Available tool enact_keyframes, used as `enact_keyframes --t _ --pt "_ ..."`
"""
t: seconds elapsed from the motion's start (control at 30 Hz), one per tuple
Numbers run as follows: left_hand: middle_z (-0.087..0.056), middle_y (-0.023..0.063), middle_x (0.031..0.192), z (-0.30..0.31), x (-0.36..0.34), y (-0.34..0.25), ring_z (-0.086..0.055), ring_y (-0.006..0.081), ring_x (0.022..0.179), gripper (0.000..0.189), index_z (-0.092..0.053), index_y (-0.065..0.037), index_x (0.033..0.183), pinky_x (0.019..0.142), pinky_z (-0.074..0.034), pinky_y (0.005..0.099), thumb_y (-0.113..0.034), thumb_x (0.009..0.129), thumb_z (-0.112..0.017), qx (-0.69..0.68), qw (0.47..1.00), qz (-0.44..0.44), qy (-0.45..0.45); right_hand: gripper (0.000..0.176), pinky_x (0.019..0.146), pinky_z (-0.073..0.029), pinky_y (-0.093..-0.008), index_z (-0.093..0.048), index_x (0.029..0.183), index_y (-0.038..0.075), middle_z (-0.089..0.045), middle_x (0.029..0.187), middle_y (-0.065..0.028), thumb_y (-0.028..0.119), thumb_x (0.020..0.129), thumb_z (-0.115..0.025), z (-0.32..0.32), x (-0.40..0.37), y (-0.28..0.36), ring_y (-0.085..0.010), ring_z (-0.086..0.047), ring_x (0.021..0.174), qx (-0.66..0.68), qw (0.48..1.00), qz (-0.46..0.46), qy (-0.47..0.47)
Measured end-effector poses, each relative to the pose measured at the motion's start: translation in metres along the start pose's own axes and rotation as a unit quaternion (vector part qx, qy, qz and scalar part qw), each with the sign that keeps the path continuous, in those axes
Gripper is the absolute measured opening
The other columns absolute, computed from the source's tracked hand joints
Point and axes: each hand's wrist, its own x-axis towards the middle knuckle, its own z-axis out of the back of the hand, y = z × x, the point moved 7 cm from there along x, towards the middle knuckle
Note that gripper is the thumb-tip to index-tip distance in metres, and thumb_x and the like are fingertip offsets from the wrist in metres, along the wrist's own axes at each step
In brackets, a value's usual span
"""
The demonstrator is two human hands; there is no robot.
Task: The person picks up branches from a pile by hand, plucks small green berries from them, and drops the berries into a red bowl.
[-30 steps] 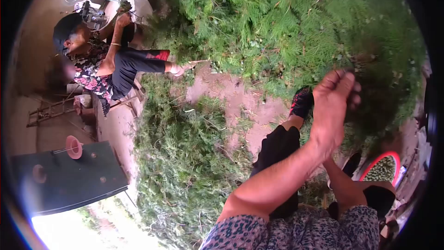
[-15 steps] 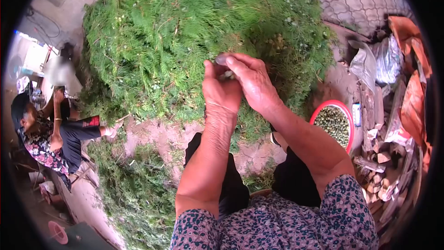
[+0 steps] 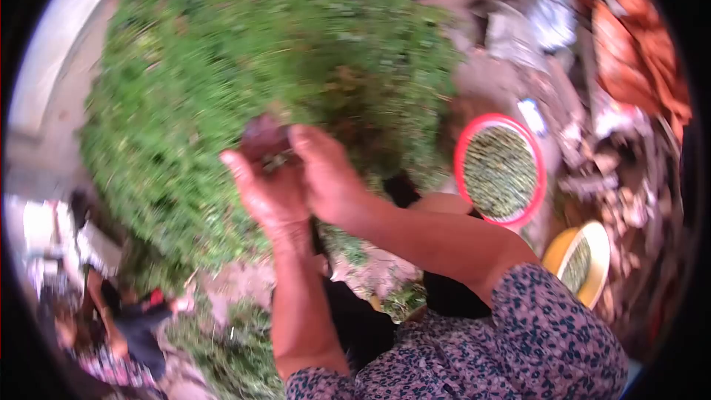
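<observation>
Head view. The frame is blurred by motion, and fine detail is lost.

Both hands are raised together near the middle of the frame, in front of a large heap of green feathery cuttings (image 3: 244, 67). The left hand (image 3: 263, 189) is seen with its back toward the camera, and its forearm rises from the lower edge of the frame. The right hand (image 3: 329, 178) is set just beside it and touches it. Its forearm runs down and to the right into a patterned sleeve (image 3: 548, 326).

A small item (image 3: 271, 158), dark with a trace of green, is pinched where the fingertips of the two hands meet, just in front of the heap. Its kind cannot be told through the blur. The grip of each hand is recorded as clenched on this small item: the left fingers are closed on it from the left, and the right fingers are curled against it from the right.

A red-rimmed basin (image 3: 458, 163) is noted to the right of the hands and apart from them. It is filled with small green pieces and stands on the ground. A yellow bowl (image 3: 557, 253) is placed near it, lower and further right, and green contents are also visible in it.

A patch of bare reddish ground (image 3: 370, 270), strewn with loose cuttings, is seen below the forearms. Black trousers (image 3: 363, 326) are visible between the arms.

A clutter of wood and orange sacks (image 3: 637, 37) is recorded along the right edge. Another person (image 3: 111, 326) in a floral garment is seen at the lower left, well apart from the hands and heavily blurred.
</observation>
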Motion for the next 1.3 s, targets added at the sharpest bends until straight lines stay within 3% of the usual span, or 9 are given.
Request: enact_keyframes --t 0.3,0.6,0.67,0.7,0.73,0.77,0.9,1.23,1.3 --pt "-0.054 0.0121 0.114 -0.048 -0.034 0.028 -0.051 0.0195 0.104 0.058 -0.049 0.003 0.117 0.091 -0.038 0.0315 -0.047 0.087 -0.045 0.290 0.932 -0.112 0.188 0.019 0.059 -0.046 -0.0261 -0.052 0.088 0.004 -0.054 0.079 -0.0065 0.023 0.088 -0.048 0.057 0.005 0.048 -0.0149 -0.052 0.068 -0.140 0.978 -0.117 -0.096" --pt "-0.060 0.0053 0.088 0.050 0.011 0.013 -0.054 0.0152 0.074 0.043 -0.055 -0.004 0.101 0.069 -0.046 0.0290 -0.044 0.084 -0.052 -0.022 0.994 0.072 -0.077 0.015 0.040 -0.038 -0.0253 -0.058 0.083 0.003 -0.049 0.064 -0.0046 0.014 0.076 -0.064 0.215 0.015 0.258 -0.0125 -0.049 0.053 -0.416 0.874 0.037 -0.250" --pt "-0.058 0.0020 0.086 0.056 0.012 0.010 -0.052 0.0133 0.072 0.039 -0.055 -0.005 0.098 0.068 -0.044 0.0278 -0.042 0.083 -0.054 -0.053 0.992 0.081 -0.081 0.016 0.038 -0.034 -0.0253 -0.052 0.067 0.008 -0.042 0.051 -0.0024 0.016 0.077 -0.061 0.239 -0.019 0.296 -0.0116 -0.041 0.042 -0.692 0.690 0.191 -0.088" --pt "-0.058 0.0020 0.086 0.058 0.010 0.007 -0.052 0.0133 0.072 0.039 -0.055 -0.005 0.098 0.068 -0.044 0.0278 -0.042 0.083 -0.054 -0.052 0.992 0.072 -0.084 0.012 0.042 -0.042 -0.0297 -0.056 0.069 0.002 -0.054 0.057 -0.0090 0.012 0.077 -0.053 0.302 -0.043 0.313 -0.0149 -0.051 0.043 -0.503 0.765 0.055 -0.399" --pt "-0.057 0.0019 0.085 0.062 0.009 0.008 -0.051 0.0133 0.072 0.039 -0.056 -0.005 0.098 0.068 -0.044 0.0276 -0.041 0.084 -0.054 -0.057 0.991 0.079 -0.088 0.017 0.041 -0.041 -0.0322 -0.056 0.072 0.001 -0.057 0.061 -0.0117 0.017 0.077 -0.054 0.417 -0.026 0.342 -0.0157 -0.051 0.043 -0.708 0.584 -0.080 -0.388" --pt "-0.057 0.0017 0.083 0.061 0.009 0.009 -0.051 0.0133 0.072 0.038 -0.056 -0.006 0.098 0.068 -0.044 0.0274 -0.041 0.084 -0.053 -0.064 0.990 0.087 -0.090 0.022 0.047 -0.045 -0.0337 -0.058 0.076 -0.001 -0.061 0.070 -0.0127 0.021 0.078 -0.052 0.364 -0.078 0.335 -0.0167 -0.055 0.050 -0.535 0.731 0.061 -0.419" --pt "-0.057 0.0024 0.082 0.067 0.006 0.006 -0.050 0.0153 0.071 0.036 -0.056 -0.004 0.097 0.067 -0.044 0.0303 -0.038 0.087 -0.049 -0.072 0.981 0.101 -0.150 0.023 0.048 -0.036 -0.0328 -0.060 0.078 0.004 -0.049 0.061 -0.0026 0.022 0.067 -0.067 0.458 -0.138 0.389 -0.0133 -0.042 0.053 -0.528 0.607 0.064 -0.591" --pt "-0.053 0.0009 0.080 0.065 0.006 0.006 -0.045 0.0126 0.068 0.034 -0.053 -0.004 0.102 0.066 -0.040 0.0268 -0.035 0.087 -0.051 -0.069 0.977 0.119 -0.160 0.032 0.091 -0.039 -0.0359 -0.061 0.106 0.010 -0.050 0.121 -0.0128 0.016 0.074 -0.059 0.265 0.091 0.267 -0.0315 -0.046 0.110 -0.928 0.330 0.116 -0.130" --pt "-0.052 0.0005 0.080 0.063 0.009 0.010 -0.045 0.0125 0.069 0.034 -0.053 -0.004 0.103 0.067 -0.040 0.0269 -0.035 0.088 -0.050 -0.067 0.978 0.129 -0.148 0.043 0.098 -0.033 -0.0434 -0.057 0.111 0.017 -0.028 0.135 -0.0232 0.026 0.069 -0.066 0.161 0.105 0.226 -0.0414 -0.031 0.122 -0.872 0.424 0.237 -0.055"
